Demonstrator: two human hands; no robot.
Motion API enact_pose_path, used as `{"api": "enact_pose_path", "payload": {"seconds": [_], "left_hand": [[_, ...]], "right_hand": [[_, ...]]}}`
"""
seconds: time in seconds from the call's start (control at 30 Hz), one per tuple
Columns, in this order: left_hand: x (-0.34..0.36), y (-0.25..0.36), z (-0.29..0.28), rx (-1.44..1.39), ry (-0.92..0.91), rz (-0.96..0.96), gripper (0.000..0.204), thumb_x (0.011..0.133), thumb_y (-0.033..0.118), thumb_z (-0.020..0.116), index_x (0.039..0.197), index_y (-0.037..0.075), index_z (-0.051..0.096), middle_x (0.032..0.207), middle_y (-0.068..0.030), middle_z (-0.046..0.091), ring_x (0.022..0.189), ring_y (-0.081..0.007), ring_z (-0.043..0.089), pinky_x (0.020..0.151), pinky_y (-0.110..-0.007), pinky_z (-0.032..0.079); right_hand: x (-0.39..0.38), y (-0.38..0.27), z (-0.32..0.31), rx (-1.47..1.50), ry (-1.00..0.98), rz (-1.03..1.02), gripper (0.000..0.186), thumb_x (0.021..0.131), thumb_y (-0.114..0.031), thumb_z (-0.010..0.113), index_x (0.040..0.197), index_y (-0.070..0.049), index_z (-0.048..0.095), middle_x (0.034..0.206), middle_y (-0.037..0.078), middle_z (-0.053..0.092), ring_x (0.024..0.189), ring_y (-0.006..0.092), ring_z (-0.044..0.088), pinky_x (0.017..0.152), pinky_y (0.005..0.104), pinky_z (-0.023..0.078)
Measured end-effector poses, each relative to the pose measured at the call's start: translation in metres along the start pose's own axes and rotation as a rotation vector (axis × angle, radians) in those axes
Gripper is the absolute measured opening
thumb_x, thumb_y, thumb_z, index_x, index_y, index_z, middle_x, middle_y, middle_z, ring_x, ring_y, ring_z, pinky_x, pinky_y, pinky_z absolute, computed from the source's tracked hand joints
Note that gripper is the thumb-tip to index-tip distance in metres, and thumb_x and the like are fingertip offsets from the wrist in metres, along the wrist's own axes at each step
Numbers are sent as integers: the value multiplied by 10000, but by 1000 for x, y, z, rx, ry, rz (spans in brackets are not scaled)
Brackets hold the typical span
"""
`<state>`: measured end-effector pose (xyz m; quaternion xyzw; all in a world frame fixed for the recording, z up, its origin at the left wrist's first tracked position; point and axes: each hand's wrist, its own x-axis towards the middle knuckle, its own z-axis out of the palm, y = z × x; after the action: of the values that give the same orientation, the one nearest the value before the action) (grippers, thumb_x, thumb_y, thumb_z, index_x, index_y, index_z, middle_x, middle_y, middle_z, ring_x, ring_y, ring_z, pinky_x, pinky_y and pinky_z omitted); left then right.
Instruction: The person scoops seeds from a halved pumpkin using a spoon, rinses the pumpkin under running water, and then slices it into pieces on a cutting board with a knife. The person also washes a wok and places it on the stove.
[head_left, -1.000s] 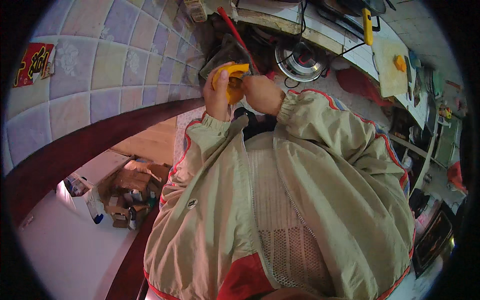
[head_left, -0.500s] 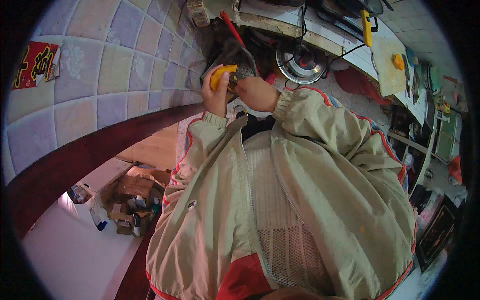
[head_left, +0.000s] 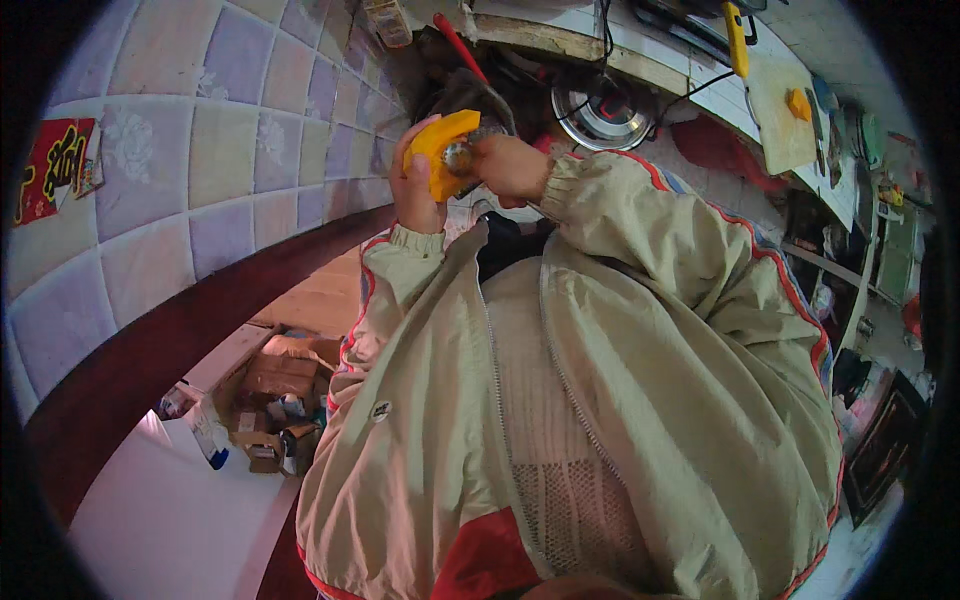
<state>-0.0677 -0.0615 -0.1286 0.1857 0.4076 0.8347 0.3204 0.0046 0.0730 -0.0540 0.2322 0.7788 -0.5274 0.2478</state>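
My left hand (head_left: 415,185) grips a curved yellow-orange piece of what looks like pumpkin (head_left: 440,135) in front of me. My right hand (head_left: 510,170) is closed on a small metal utensil, apparently a spoon (head_left: 458,155), whose shiny round end rests at the inside of the piece. Beyond both hands sits a dark bag-like container (head_left: 478,92) with a red handle (head_left: 450,40) sticking up near it. On the counter at the right lies a cutting board (head_left: 775,135) with another orange chunk (head_left: 798,103) and a knife (head_left: 823,150) beside it.
A tiled wall (head_left: 150,170) with a red sign (head_left: 50,170) borders the left. A round metal cooker (head_left: 605,125) with cords sits below the counter edge (head_left: 530,30). A yellow-handled pan (head_left: 737,45) is on the counter. Cardboard boxes (head_left: 275,380) lie lower left.
Both hands dipped toward the dark container, then rose slightly and moved left. The yellow piece is now turned, showing its inside and the shiny utensil end.
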Motion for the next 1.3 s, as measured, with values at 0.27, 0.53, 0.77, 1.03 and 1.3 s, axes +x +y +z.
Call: {"api": "enact_pose_path", "payload": {"seconds": [0.27, 0.53, 0.77, 1.03, 1.3], "left_hand": [[-3, 5, 19, 106, 75, 4, 519, 895, 366, 597, 1235, -14, 501, 1223, -128, 550, 1058, -223, 579, 945, -331, 445], [-5, -6, -2, 209, -32, -12, 577, 927, 440, 513, 1288, -4, 437, 1151, -164, 581, 1026, -257, 598, 907, -364, 482], [-8, -20, 1, 62, 66, -139, 548, 957, 449, 456, 1294, 16, 452, 1207, -127, 556, 1097, -223, 559, 956, -360, 447], [0, -32, -2, 84, 351, -263, 349, 931, 297, 594, 1159, 34, 568, 1108, -66, 600, 976, -152, 580, 854, -281, 473], [-1, -47, -21, -169, 547, -434, 491, 920, 527, 514, 1099, 72, 559, 1030, -52, 608, 890, -168, 597, 743, -288, 490]], "right_hand": [[47, 64, 30, -140, 191, -401, 244, 822, -124, 472, 898, 29, 646, 645, 170, 615, 519, 317, 613, 480, 421, 483], [3, 11, 12, 795, -226, 237, 119, 848, -121, 481, 777, -37, 525, 481, 3, 329, 341, 113, 319, 325, 299, 196], [48, 71, 34, 82, 164, -489, 167, 857, -151, 492, 886, -17, 587, 693, 132, 583, 565, 276, 568, 504, 426, 431], [40, 50, 23, -119, 225, -324, 226, 849, -166, 489, 936, -1, 616, 912, 223, 650, 850, 400, 621, 766, 491, 485], [36, 33, 36, -432, 241, -208, 228, 828, -133, 511, 987, 25, 559, 826, 252, 649, 807, 412, 645, 705, 489, 512]]}}
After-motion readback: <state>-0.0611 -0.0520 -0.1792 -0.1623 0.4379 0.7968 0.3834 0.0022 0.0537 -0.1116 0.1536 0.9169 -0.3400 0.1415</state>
